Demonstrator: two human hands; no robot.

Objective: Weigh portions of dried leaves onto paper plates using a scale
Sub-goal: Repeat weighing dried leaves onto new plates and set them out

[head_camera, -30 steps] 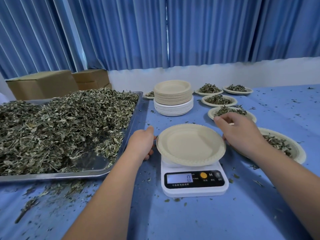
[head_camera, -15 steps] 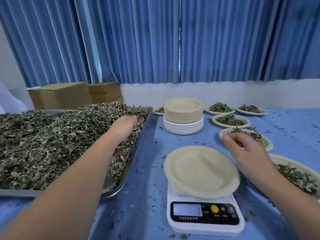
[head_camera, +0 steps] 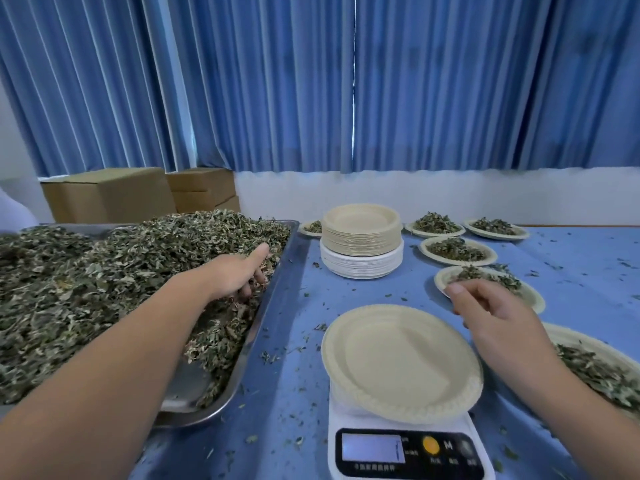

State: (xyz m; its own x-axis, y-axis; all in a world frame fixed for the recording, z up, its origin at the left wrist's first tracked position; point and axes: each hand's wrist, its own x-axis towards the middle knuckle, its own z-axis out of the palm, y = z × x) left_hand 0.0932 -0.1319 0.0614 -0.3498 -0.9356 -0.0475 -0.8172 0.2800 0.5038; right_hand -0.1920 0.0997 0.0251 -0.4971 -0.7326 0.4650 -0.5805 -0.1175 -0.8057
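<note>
— While that left hand (head_camera: 239, 271) is down in the tray (head_camera: 242, 368), how far along would you say they are?

— Partway, I'd judge. I count six filled plates (head_camera: 457, 249) on the blue table (head_camera: 346, 292): one half hidden behind the stack of plates (head_camera: 362, 240), the others running from the far side back to the person's right. The empty plate (head_camera: 398, 362) sits on the scale (head_camera: 408, 452) with nothing in it, so this portion has not started landing. With that tall stack and so full a tray, plenty is left.

— And the hands?

— The left has its fingers curled down into the dried leaves (head_camera: 104, 289) near the tray's right rim, thumb sticking out, gathering a handful as far as I can see. The right hand (head_camera: 491, 313) hangs at the far right edge of the empty plate, fingers loosely bent and holding nothing. Whether it touches the rim, I can't tell.

— What are the leaves like?

— Grey-green, crumpled, broken small, heaped high and sloping to bare metal at the near corner. They look light and flaky; bits lie scattered over the cloth around the scale.

— Can you read the display?

— No, it's too blurred.
</note>
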